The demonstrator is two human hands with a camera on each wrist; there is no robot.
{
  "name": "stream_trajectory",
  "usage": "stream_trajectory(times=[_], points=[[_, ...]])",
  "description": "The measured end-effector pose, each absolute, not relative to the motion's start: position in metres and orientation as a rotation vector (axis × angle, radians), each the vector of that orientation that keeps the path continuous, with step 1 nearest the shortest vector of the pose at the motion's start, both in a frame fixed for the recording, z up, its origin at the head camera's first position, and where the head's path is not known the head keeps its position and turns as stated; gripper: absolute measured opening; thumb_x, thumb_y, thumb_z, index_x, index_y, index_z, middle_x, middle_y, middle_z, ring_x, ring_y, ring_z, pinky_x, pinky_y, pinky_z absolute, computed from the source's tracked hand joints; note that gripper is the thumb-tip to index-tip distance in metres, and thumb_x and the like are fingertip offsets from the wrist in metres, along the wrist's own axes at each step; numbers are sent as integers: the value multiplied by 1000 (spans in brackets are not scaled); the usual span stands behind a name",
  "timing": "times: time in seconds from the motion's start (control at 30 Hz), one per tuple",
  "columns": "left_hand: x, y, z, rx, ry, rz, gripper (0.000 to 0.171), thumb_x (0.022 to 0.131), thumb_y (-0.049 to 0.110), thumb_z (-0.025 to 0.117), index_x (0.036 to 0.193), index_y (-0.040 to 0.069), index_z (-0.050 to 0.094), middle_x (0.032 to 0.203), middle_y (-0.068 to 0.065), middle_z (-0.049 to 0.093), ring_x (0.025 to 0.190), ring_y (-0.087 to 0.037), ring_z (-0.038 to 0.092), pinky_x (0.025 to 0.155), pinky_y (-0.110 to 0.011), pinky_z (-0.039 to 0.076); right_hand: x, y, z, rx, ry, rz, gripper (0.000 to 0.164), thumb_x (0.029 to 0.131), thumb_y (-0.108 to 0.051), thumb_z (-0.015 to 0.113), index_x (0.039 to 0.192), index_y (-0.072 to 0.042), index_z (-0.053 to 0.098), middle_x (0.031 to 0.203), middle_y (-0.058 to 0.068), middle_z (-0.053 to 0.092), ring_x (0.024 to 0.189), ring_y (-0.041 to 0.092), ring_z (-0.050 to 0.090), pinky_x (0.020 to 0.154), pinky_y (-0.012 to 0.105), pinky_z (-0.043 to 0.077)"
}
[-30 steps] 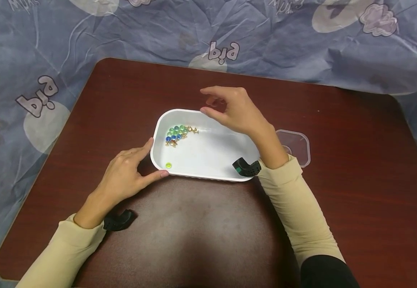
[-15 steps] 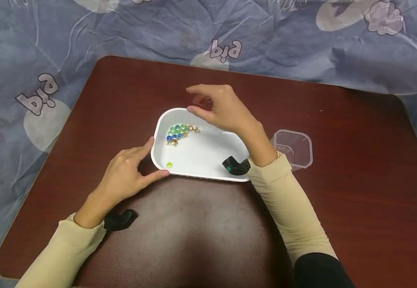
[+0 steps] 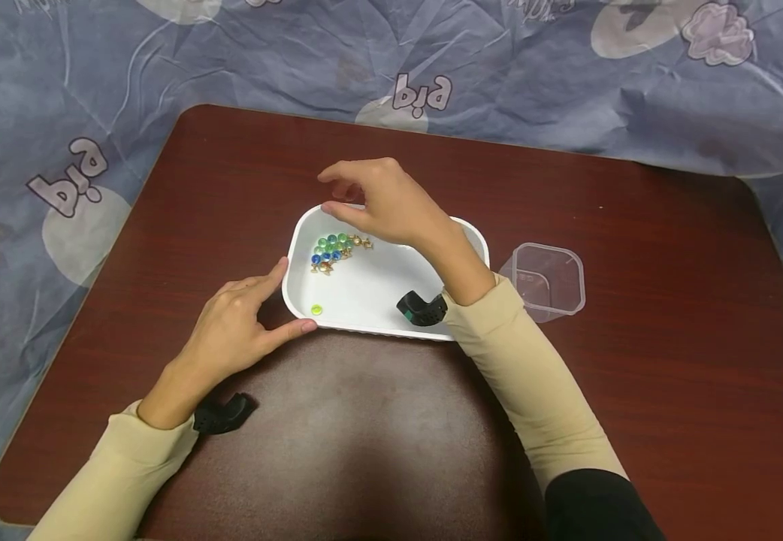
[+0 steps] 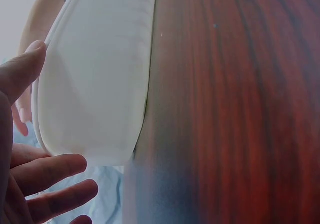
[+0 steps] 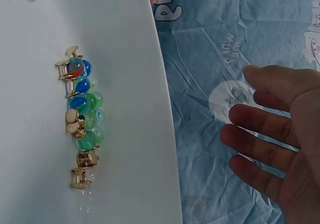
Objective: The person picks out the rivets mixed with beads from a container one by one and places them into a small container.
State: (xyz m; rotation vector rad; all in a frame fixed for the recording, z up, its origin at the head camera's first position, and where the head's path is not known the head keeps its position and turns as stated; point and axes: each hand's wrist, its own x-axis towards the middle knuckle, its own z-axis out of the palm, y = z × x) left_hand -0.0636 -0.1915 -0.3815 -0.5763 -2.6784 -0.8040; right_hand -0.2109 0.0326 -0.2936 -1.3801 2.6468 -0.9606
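A white rectangular tray [image 3: 385, 297] sits mid-table. My left hand [image 3: 232, 319] touches its left front corner, thumb at the front rim and index finger at the left end, fingers spread. Inside, toward the back left, lie several blue and green glass marbles [image 3: 329, 244], bunched with small gold flat-headed studs [image 5: 80, 178]. One yellow-green marble [image 3: 316, 309] lies apart near the front left corner. Holding nothing, my right hand [image 3: 385, 199] hovers over the tray's back edge, thumb and fingers loosely bent and apart. Its forearm crosses the tray's right part.
A clear plastic container [image 3: 581, 282] stands just right of the tray, partly behind the right sleeve [image 3: 527, 361]. Black wrist devices [image 3: 225, 415] sit on both wrists. The brown table [image 3: 675, 338] ends at the back against a blue patterned cloth [image 3: 263, 52].
My right hand has moved left along the tray's back edge, and more of the clear container shows. The left hand, tray, marbles and studs have stayed put.
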Motion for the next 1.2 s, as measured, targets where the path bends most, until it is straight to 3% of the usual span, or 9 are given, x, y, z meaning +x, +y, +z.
stream_trajectory(times=[0.17, 0.47, 0.93, 1.2], points=[[-65, -191, -381, -587, -2692, -803, 99, 84, 77, 52, 139, -5, 52, 122, -24, 65, 102, -39, 66, 88, -56, 47, -212, 29, -299, -1359, 2617, -953, 26, 92, -18, 71, 112, -1, 70, 98, 7, 72, 89, 17, 66, 81, 28, 50], [-65, -191, -382, -586, -2681, -800, 97, 83, 74, 57, 138, -6, 53, 121, -24, 66, 100, -39, 67, 87, -56, 48, -214, 26, -313, -1332, 2460, -949, 11, 87, -6, 70, 96, -1, 74, 78, 2, 68, 73, 12, 60, 69, 22, 48], [-64, -191, -381, -569, -2709, -795, 93, 82, 67, 67, 140, -4, 51, 123, -23, 64, 104, -38, 66, 90, -55, 47, -216, 20, -330, -1294, 2257, -745, 13, 86, 6, 65, 90, -2, 74, 82, 2, 68, 75, 12, 62, 72, 22, 50], [-64, -192, -382, -588, -2674, -785, 96, 84, 73, 58, 139, -5, 53, 121, -24, 65, 100, -39, 67, 88, -55, 48, -218, 16, -337, -1281, 2240, -629, 12, 86, 5, 67, 92, -2, 75, 80, 2, 68, 76, 12, 62, 74, 22, 50]])
